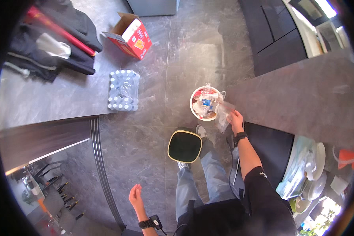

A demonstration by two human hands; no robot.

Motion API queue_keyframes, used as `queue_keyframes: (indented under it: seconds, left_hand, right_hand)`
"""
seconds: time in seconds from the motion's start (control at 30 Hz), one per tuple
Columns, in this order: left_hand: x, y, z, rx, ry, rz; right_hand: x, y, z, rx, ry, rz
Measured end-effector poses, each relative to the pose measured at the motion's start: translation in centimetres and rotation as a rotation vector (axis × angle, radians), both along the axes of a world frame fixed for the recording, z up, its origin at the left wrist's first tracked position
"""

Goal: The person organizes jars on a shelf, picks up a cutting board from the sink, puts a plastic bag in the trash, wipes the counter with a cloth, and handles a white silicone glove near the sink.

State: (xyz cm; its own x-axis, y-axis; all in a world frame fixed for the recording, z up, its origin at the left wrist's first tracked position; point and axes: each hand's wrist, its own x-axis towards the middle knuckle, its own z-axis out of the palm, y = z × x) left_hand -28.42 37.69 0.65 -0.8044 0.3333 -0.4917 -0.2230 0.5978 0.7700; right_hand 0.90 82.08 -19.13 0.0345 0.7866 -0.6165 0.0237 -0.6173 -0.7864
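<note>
My right hand (236, 120) grips a clear plastic bag (223, 118), which hangs against the right side of a round white waste bin (191, 106). Crumpled wrappers and a clear plastic bottle (206, 101) with a blue label fill the bin to its rim. My left hand (136, 196) is held low at the left of my legs, loosely curled and holding nothing. Between my feet stands a black rounded-square container (185, 146) with a gold rim; its dark inside shows no detail. I wear a black band on each wrist.
Shrink-wrapped water bottles (124, 90) and an open red cardboard box (135, 39) are at the left. Dark clothes (73, 32) lie beyond them. A grey counter (295, 94) borders the right side, with dishes (315, 168) nearer me. A cable (231, 171) hangs by my right leg.
</note>
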Motion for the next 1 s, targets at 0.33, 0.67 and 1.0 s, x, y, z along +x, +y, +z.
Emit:
queue_keyframes:
  seconds: [0.33, 0.67, 1.0]
  left_hand:
    - [2.4, 13.0, -2.0, -0.053, -0.13, 0.049]
    - [1.6, 16.3, -0.2, -0.04, -0.097, 0.059]
    - [0.9, 11.9, 0.5, -0.179, 0.048, -0.237]
  right_hand:
    - [-2.6, 6.3, -14.4, 0.034, -0.509, 0.279]
    - [-3.2, 4.2, -9.9, 0.162, -0.847, 0.361]
    - [0.1, -1.7, 6.1, 0.123, -0.364, 0.339]
